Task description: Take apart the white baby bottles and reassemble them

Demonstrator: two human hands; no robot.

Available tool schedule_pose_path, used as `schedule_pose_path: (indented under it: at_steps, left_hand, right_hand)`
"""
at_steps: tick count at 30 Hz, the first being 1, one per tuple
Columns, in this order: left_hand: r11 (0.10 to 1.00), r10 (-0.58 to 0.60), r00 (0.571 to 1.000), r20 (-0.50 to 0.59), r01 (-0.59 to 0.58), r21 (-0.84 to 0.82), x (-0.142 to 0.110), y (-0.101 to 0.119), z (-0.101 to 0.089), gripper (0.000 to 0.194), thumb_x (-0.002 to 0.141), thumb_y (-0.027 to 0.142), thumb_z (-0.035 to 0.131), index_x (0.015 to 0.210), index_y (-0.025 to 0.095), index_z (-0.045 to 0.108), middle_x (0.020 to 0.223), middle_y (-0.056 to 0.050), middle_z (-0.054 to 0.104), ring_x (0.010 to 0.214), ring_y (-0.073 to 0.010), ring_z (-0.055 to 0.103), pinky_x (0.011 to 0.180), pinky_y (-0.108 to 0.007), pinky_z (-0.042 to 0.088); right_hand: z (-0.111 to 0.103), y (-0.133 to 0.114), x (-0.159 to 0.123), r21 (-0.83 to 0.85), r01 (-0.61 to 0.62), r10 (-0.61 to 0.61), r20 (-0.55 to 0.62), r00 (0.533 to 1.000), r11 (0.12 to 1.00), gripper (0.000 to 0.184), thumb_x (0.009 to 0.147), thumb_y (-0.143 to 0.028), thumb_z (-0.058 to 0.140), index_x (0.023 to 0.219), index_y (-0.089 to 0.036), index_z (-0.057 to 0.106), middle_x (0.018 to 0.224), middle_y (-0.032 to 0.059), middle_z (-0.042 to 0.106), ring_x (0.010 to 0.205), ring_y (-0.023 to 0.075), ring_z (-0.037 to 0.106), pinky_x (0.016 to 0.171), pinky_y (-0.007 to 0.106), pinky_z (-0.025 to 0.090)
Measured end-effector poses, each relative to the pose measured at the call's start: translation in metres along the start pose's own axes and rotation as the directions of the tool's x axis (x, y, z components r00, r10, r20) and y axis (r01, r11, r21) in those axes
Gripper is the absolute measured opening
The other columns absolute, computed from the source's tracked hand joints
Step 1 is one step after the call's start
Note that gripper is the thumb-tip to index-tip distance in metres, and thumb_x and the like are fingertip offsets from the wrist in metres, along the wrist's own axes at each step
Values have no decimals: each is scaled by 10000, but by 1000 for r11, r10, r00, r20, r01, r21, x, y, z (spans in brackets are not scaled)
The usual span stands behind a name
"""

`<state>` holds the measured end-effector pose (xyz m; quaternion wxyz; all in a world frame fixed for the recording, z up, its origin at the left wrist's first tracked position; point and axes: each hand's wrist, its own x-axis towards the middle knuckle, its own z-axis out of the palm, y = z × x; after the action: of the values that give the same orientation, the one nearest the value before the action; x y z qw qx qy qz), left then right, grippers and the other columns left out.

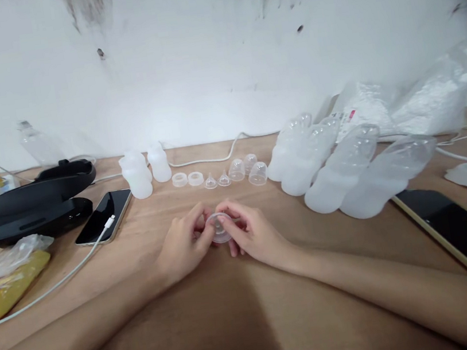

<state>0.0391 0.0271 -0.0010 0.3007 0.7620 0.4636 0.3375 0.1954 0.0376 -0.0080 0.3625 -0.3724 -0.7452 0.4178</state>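
Two bare hands meet over a wooden table (246,324), pinching a small clear plastic ring (220,227) between them: the left hand (185,245) presses its thumb and fingertips against the ring's left edge, the right hand (256,235) closes its fingers on the right edge, and the ring sits just above the tabletop between the two sets of fingertips. Just beyond the grip lies a row of small parts: two white rings (187,179), two clear nipples (217,181) and three clear caps (247,170). Beyond and to the left of the grip stand three small white bottles (145,170), close together. Further left of the hands, a dark phone (104,216) lies flat with a white cable (57,283) plugged into it, beside a black case (38,205), and a bag with yellow contents (5,279) lies near the table's edge. To the right of the grip, well apart from it, several clear bottles in plastic wrap (345,168) lie on their sides, and a dark tablet (463,232) lies nearer the right forearm.
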Motion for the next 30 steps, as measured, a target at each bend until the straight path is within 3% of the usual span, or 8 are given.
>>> schedule_pose_path:
  at_steps: [3, 9, 14, 20, 27, 30]
  left_hand:
    - [1000, -1, 1000, -6, 2, 28, 1, -1, 0, 146, 867, 263, 411, 754, 181, 452, 552, 48, 566, 508, -95, 534, 485, -182, 363]
    - [990, -12, 1000, -19, 10, -138, 2, -3, 1, 177, 879, 332, 397, 784, 189, 438, 609, 31, 619, 547, -108, 577, 508, -189, 410]
    - [997, -44, 999, -6, 43, -64, 1, -1, 2, 182, 865, 308, 417, 750, 176, 466, 551, 37, 582, 502, -105, 568, 488, -188, 403]
    - [991, -45, 998, 42, 50, -122, 4, -4, -1, 185, 860, 306, 432, 726, 178, 441, 564, 35, 589, 518, -105, 573, 463, -176, 382]
    - [974, 48, 955, 292, 21, -227, 5, -6, -17, 134, 800, 267, 547, 841, 183, 451, 802, -9, 653, 723, -124, 607, 559, -193, 418]
    - [985, 42, 957, 288, 10, -175, 5, -8, -19, 142, 779, 266, 566, 808, 185, 453, 764, 7, 637, 667, -112, 584, 510, -180, 384]
  right_hand:
    - [1, 1, 1, -24, -11, 11, -1, 1000, 1000, 155, 872, -316, 383, 820, -190, 458, 624, -46, 505, 384, 38, 482, 349, 143, 361]
    - [0, 1, 2, 35, -15, 15, 17, 1000, 999, 180, 883, -366, 363, 879, -203, 441, 672, -28, 550, 459, 65, 545, 355, 143, 379]
    - [2, -1, 1, -9, -9, 9, 24, 1000, 1000, 161, 884, -329, 367, 815, -197, 429, 621, -40, 547, 404, 56, 503, 389, 166, 388]
    - [1, 0, 1, -50, -38, 41, 47, 998, 998, 160, 892, -325, 347, 843, -200, 435, 639, -34, 561, 421, 61, 512, 410, 176, 386]
    - [-9, 3, -2, -19, 35, -32, 145, 989, 999, 211, 815, -231, 480, 1002, -224, 382, 875, 15, 585, 658, 107, 603, 555, 222, 466]
    - [-9, 5, -2, -18, 36, -34, 122, 992, 999, 238, 776, -199, 518, 964, -231, 376, 864, 12, 602, 713, 125, 607, 553, 220, 459]
